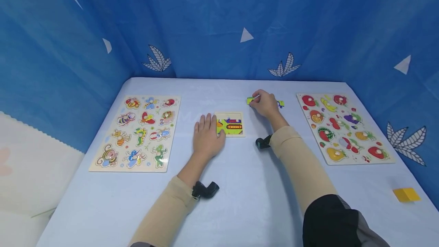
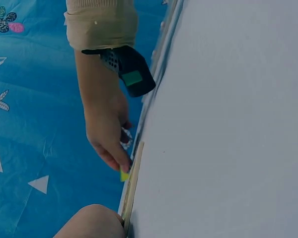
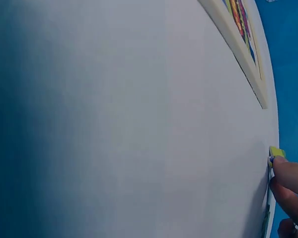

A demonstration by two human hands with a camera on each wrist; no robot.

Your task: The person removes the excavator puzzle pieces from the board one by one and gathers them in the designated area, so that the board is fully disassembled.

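Note:
A small square jigsaw board lies mid-table, with pieces of a colourful vehicle picture in its lower part and bare wood along the top. My left hand rests flat at the board's left side, fingers straight, with the thumb over its lower left corner. Farther back and to the right, my right hand pinches a yellow-green jigsaw piece between thumb and fingers. That same piece shows at the fingertips in the right wrist view. Another green piece lies just right of this hand, partly hidden behind it.
To the left lies a large peg puzzle board of insects and animals. A fruit peg puzzle board lies to the right. A yellow block sits near the right table edge. Blue curtain hangs behind the table.

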